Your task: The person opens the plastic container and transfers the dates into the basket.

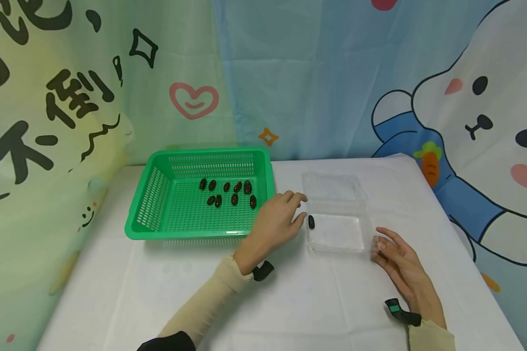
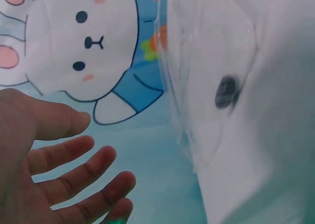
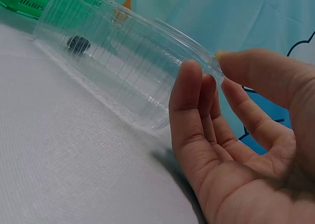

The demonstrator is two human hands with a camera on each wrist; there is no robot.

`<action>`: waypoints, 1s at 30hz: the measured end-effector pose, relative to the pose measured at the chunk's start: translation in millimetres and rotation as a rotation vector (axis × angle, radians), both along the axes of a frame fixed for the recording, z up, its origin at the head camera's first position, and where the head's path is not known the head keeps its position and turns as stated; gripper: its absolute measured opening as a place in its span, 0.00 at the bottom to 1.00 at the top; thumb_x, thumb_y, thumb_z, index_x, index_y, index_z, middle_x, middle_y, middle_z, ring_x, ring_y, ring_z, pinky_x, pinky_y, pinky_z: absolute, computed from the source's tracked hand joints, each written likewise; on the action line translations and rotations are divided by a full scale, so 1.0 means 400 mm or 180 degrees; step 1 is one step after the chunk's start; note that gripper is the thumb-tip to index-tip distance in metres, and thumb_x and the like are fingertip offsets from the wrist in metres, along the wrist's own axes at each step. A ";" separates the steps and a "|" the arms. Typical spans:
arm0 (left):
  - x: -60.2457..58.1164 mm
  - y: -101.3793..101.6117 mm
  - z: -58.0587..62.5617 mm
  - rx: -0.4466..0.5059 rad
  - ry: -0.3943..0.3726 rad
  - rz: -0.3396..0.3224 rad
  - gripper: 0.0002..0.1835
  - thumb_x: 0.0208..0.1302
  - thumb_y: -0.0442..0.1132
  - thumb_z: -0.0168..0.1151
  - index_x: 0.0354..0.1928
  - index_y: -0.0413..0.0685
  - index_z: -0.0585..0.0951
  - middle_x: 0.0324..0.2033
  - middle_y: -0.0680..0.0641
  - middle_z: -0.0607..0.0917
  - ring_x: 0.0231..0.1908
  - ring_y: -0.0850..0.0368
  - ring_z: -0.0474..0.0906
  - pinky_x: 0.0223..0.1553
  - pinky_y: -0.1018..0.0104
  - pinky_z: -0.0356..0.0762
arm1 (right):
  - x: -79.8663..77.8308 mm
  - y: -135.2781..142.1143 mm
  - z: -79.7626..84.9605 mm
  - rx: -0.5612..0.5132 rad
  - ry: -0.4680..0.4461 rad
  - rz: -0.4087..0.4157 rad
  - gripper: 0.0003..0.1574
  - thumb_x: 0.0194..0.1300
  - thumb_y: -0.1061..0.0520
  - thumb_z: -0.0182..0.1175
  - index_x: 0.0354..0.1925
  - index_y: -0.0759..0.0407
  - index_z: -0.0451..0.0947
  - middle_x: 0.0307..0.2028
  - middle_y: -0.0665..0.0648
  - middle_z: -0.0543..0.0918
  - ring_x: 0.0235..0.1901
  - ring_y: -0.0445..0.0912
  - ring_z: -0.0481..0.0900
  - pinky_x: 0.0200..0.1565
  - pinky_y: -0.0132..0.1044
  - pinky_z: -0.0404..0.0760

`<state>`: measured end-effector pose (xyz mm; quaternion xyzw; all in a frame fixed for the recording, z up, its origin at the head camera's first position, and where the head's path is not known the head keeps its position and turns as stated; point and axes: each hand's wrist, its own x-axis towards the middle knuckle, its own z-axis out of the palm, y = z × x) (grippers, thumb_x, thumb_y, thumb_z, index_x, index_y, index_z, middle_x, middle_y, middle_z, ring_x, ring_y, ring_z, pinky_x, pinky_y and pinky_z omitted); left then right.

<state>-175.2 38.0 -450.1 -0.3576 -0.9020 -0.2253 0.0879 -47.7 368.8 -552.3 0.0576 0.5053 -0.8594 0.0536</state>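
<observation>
A clear plastic box (image 1: pixel 338 248) with its lid (image 1: pixel 334 187) folded back lies on the table. Inside, by its left wall, sits one dark oval date (image 1: pixel 311 222), its wrinkles visible in the right wrist view. My left hand (image 1: pixel 275 218) hovers between the box and a green basket (image 1: pixel 133 214), fingers apart and holding nothing. At the box's right edge, my right hand (image 1: pixel 401 270) pinches the rim between thumb and fingers. Several more dates (image 1: pixel 234 199) lie in two loose rows on the basket floor.
A white cloth (image 1: pixel 312 312) covers the table. Behind it hangs a printed curtain (image 1: pixel 298 97) with a cartoon bear and lettering. The basket's raised right wall stands beside my left wrist.
</observation>
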 end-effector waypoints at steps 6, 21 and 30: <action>0.006 0.046 -0.032 -0.0112 -0.0008 0.0042 0.14 0.74 0.45 0.64 0.57 0.53 0.82 0.42 0.53 0.86 0.36 0.57 0.81 0.34 0.68 0.78 | 0.003 -0.002 0.007 0.0059 0.0015 0.0002 0.28 0.80 0.70 0.48 0.71 0.51 0.69 0.50 0.49 0.83 0.47 0.38 0.84 0.50 0.31 0.87; 0.015 0.119 -0.107 -0.0698 0.0369 0.0196 0.09 0.71 0.44 0.66 0.49 0.52 0.81 0.40 0.51 0.83 0.35 0.54 0.80 0.28 0.65 0.73 | 0.004 -0.002 0.007 0.0123 -0.0076 -0.0025 0.29 0.80 0.69 0.49 0.70 0.48 0.70 0.50 0.48 0.83 0.48 0.38 0.84 0.51 0.30 0.87; 0.002 0.131 -0.123 -0.0919 0.0208 0.0036 0.07 0.72 0.43 0.64 0.48 0.52 0.82 0.40 0.51 0.83 0.33 0.54 0.78 0.25 0.66 0.65 | 0.002 -0.002 0.010 0.0167 -0.0066 -0.0025 0.28 0.79 0.69 0.50 0.70 0.48 0.71 0.50 0.47 0.83 0.47 0.38 0.85 0.50 0.30 0.87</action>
